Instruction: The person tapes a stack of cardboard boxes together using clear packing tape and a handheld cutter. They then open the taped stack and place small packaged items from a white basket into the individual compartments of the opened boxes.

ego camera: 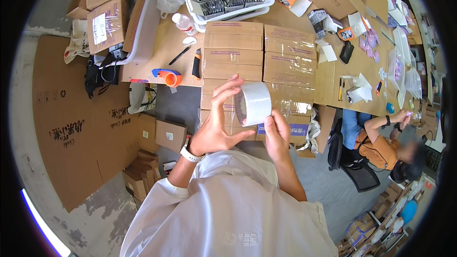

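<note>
A wide roll of clear packing tape (257,103) is held up over the stacked cartons in front of me. My right hand (277,132) grips its lower right edge between thumb and fingers. To the roll's left, my left hand (223,121) is spread, thumb well apart from the fingers. Its fingertips are close to the roll's upper left rim; whether they touch it I cannot tell. Below the hands are two columns of taped brown cartons (234,57). An orange and blue tape dispenser (172,78) lies left of them, beside a utility knife (196,64) and a black pen (179,55).
A white basket (194,9) of packaged items stands behind the cartons, near a plastic bottle (184,23). At left is a plastic bin (144,28) beside cardboard boxes (107,25). A seated co-worker (378,146) handles something small at the table's right. Opened small boxes (357,91) lie there too.
</note>
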Demonstrator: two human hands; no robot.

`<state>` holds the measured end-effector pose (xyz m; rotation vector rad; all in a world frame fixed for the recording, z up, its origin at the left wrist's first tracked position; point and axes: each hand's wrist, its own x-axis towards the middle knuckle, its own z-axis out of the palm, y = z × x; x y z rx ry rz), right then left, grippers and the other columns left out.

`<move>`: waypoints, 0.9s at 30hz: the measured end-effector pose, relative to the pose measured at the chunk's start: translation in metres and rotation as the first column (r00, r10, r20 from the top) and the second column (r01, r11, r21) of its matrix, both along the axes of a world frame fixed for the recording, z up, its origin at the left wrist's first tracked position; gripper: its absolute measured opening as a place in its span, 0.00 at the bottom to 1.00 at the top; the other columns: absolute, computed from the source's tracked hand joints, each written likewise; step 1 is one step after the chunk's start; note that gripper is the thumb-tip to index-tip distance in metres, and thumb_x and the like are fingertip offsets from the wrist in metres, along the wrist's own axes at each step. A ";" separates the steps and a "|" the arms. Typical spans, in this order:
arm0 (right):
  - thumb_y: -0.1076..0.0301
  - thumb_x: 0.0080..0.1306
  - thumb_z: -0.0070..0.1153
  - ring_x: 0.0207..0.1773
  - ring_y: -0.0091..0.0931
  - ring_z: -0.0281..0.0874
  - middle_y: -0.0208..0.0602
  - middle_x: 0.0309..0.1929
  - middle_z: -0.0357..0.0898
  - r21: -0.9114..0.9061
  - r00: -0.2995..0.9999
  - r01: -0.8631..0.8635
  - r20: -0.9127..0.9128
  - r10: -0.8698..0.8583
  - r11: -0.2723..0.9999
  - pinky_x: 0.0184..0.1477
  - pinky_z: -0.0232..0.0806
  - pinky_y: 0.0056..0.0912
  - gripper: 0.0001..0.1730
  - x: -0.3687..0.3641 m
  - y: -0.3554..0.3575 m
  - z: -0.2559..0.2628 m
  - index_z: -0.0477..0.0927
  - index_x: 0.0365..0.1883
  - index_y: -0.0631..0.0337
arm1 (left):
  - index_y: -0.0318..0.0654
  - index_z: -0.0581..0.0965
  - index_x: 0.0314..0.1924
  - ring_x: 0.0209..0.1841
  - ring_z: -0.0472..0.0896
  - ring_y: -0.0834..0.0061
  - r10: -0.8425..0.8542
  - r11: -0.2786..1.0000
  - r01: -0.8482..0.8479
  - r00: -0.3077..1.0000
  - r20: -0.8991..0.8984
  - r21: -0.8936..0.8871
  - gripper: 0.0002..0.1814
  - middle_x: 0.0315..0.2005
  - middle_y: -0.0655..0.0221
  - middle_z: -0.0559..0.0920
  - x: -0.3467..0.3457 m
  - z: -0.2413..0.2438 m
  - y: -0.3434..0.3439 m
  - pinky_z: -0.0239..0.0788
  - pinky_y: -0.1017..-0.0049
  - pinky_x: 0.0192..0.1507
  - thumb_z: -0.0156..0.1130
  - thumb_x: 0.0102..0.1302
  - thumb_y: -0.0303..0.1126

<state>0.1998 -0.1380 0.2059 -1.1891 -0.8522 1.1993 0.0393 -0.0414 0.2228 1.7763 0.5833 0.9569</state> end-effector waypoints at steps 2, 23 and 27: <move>0.61 0.78 0.48 0.46 0.22 0.70 0.32 0.40 0.77 0.026 0.996 -0.003 0.093 0.001 1.000 0.50 0.63 0.25 0.15 0.000 0.000 0.010 0.77 0.46 0.66 | 0.41 0.57 0.71 0.76 0.56 0.49 0.012 0.999 -0.013 0.999 -0.030 -0.042 0.52 0.70 0.50 0.61 -0.005 0.007 -0.004 0.49 0.52 0.74 0.80 0.50 0.29; 0.75 0.60 0.61 0.61 0.34 0.79 0.30 0.44 0.85 0.335 0.593 -0.333 0.801 -0.080 0.881 0.70 0.60 0.52 0.10 0.011 0.017 0.040 0.82 0.40 0.57 | 0.40 0.68 0.67 0.69 0.67 0.53 0.049 0.998 -0.044 0.987 -0.151 0.037 0.44 0.67 0.54 0.70 -0.024 0.029 0.003 0.61 0.57 0.68 0.79 0.50 0.29; 0.71 0.59 0.63 0.64 0.31 0.76 0.24 0.46 0.83 0.308 0.417 -0.346 0.897 -0.149 0.886 0.70 0.60 0.51 0.11 0.011 0.015 0.044 0.83 0.41 0.51 | 0.38 0.68 0.66 0.71 0.66 0.50 0.044 0.992 -0.015 0.973 -0.225 0.127 0.45 0.65 0.53 0.70 -0.029 0.031 0.005 0.57 0.54 0.72 0.78 0.47 0.27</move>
